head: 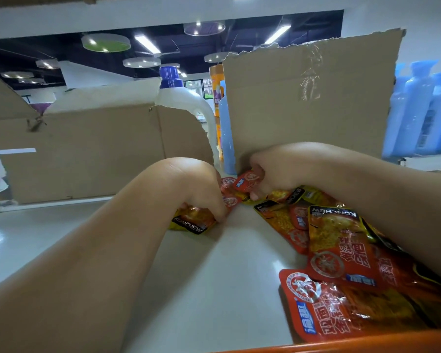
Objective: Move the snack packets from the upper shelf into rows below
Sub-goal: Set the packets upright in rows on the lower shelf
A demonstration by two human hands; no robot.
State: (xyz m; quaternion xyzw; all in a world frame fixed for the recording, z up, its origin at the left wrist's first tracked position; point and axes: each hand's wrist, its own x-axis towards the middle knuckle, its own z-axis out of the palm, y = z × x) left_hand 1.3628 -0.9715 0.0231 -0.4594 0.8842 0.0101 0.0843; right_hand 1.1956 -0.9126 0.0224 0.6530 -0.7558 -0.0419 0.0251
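Leftward, bare shelf (61,238) beside left hand (204,192), snack packets (341,253).

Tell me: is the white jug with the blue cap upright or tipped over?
Upright. The white jug stands behind the torn cardboard with its blue cap on top.

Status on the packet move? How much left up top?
Done: cannot tell, the rows below are out of view. In hand: left hand and right hand each grip packets near the back of the shelf. Left: a pile of packets lies along the shelf's right side.
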